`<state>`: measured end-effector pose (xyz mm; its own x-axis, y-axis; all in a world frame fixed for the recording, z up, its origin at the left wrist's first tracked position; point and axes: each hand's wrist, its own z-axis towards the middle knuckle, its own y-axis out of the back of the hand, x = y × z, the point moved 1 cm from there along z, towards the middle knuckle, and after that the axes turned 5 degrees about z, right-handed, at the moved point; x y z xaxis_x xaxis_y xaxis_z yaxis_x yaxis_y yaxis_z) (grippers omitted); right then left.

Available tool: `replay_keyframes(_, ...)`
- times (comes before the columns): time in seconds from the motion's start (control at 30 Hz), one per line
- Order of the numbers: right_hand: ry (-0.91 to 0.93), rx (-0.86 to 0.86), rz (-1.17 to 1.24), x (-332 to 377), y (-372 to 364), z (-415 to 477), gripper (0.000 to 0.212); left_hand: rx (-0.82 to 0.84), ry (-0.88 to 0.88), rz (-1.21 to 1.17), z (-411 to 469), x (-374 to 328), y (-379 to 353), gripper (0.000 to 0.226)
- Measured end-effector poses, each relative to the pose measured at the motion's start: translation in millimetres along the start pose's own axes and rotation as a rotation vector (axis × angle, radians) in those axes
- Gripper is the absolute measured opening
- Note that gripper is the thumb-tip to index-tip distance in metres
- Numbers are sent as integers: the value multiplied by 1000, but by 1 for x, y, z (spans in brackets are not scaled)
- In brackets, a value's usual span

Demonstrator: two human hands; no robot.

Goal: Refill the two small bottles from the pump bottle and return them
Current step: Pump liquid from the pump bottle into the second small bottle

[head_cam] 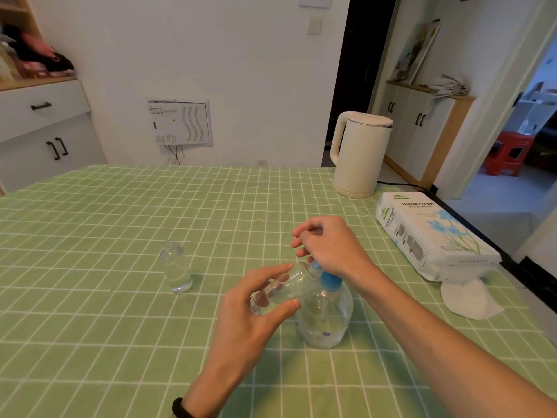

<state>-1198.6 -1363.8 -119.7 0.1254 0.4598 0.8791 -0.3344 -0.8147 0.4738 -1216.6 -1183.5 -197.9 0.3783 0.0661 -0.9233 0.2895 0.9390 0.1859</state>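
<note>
The left hand (250, 312) grips a small bottle (286, 285), thumb on the near side and fingers on the far side of its clear body. It is tipped almost flat, with its base toward the person and its open mouth up against the blue nozzle (315, 265), probably so the liquid shoots straight into the neck instead of onto the cloth. Directly above that meeting point, the right hand (328, 245) sits on the pump head with its fingers curled. The head is hidden under the palm, so I cannot tell whether the fingers clasp it or the hand only bears down on it. The pump bottle (325, 315) stands upright just under and right of the held bottle; its weight on the table likely lets one hand work it. Well to the left of the grip, the second small bottle (177, 268) stands uncapped on the green checked tablecloth (120, 221) with a little liquid at the bottom, presumably waiting its turn. To the right lie a loose tissue (467, 300) and a tissue pack (434, 236), handy for drips, and a kettle (358, 155) stands beyond.
</note>
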Motion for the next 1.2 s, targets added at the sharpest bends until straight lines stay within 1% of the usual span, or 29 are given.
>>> replay_keyframes(0.23,-69,6,82,-10,-2,0,32,-3,6,18,0,6,-2,52)
replay_keyframes(0.53,-83,-9,63,-11,-3,-3,31,4,18,4,-1,7,-2,54)
replay_keyframes(0.83,-16,-42,-12,0,-2,-3,25,1,15,13,0,4,0,53)
replay_keyframes(1.03,-73,-25,55,-6,-3,-3,29,0,13,13,1,8,-2,53)
replay_keyframes(1.2,-109,-13,57,-11,-5,-2,28,-5,7,16,1,10,-3,49)
